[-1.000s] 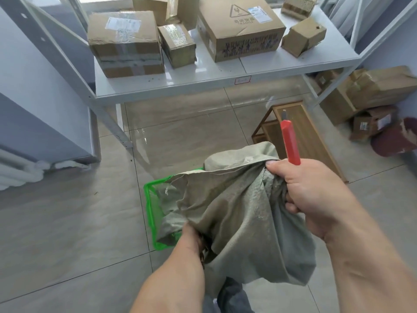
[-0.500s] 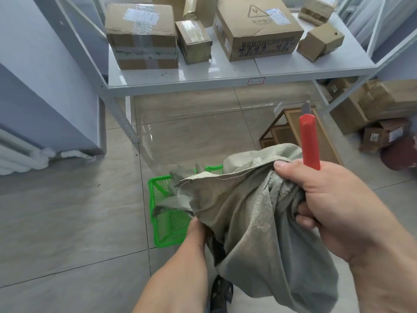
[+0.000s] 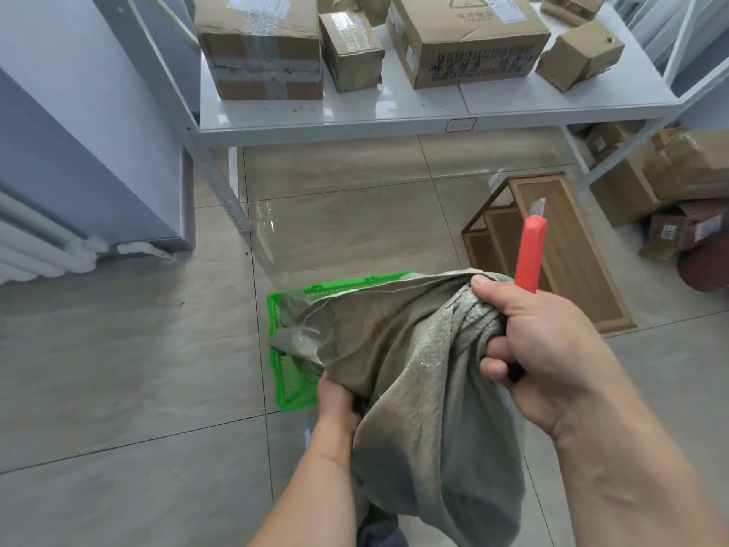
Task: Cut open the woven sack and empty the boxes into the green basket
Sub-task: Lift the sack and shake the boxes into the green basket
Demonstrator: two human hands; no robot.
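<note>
A grey-green woven sack (image 3: 414, 373) hangs crumpled between both hands over the green basket (image 3: 286, 388) on the floor. My right hand (image 3: 540, 345) grips a bunched fold of the sack together with a red utility knife (image 3: 530, 254), whose blade points up. My left hand (image 3: 335, 400) holds the sack's lower left part, its fingers hidden in the cloth. The sack's open end droops into the basket and covers most of it. No boxes from the sack can be seen.
A white metal shelf (image 3: 394, 112) behind the basket carries several cardboard boxes (image 3: 260, 45). A wooden stool frame (image 3: 552, 246) lies on the floor to the right, with more boxes (image 3: 670, 171) beyond it. A radiator (image 3: 35, 246) stands at the left.
The view has drawn nearer to the shelf. The sack has flattened and spread lower over the basket, and both hands keep their hold on it.
</note>
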